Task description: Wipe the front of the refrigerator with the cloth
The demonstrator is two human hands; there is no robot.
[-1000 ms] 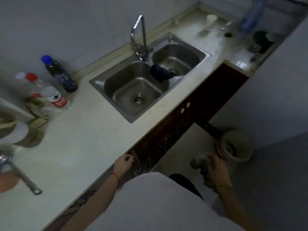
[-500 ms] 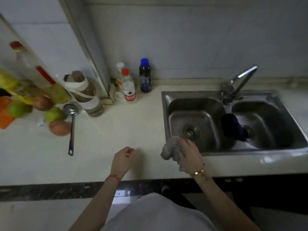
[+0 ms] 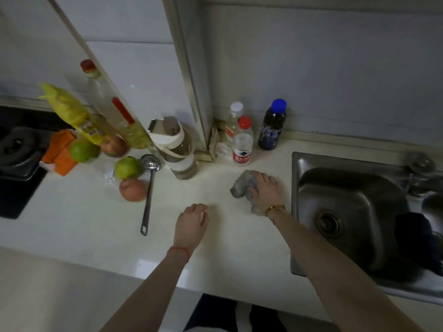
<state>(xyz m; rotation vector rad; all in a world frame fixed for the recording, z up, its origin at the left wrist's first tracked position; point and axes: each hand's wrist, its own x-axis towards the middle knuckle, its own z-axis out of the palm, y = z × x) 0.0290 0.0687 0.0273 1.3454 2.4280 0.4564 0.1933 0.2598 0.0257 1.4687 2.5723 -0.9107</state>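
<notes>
A crumpled grey cloth [image 3: 241,186] lies on the pale countertop [image 3: 215,236], left of the sink. My right hand [image 3: 265,188] rests on top of it, fingers spread over it and pressing it down. My left hand [image 3: 191,222] hovers just above the counter to the left, fingers loosely curled, holding nothing. No refrigerator shows in this view.
A steel double sink [image 3: 352,212] with a dark cloth [image 3: 417,238] sits at the right. Bottles [image 3: 242,142] and a jug [image 3: 177,149] stand by the wall. Fruit [image 3: 133,189], a slotted ladle [image 3: 148,192] and a stove [image 3: 16,159] lie to the left.
My view swung left along the counter. My right hand carried the grey cloth from the sink's edge onto the countertop and laid it down. My left hand stayed near the counter's front.
</notes>
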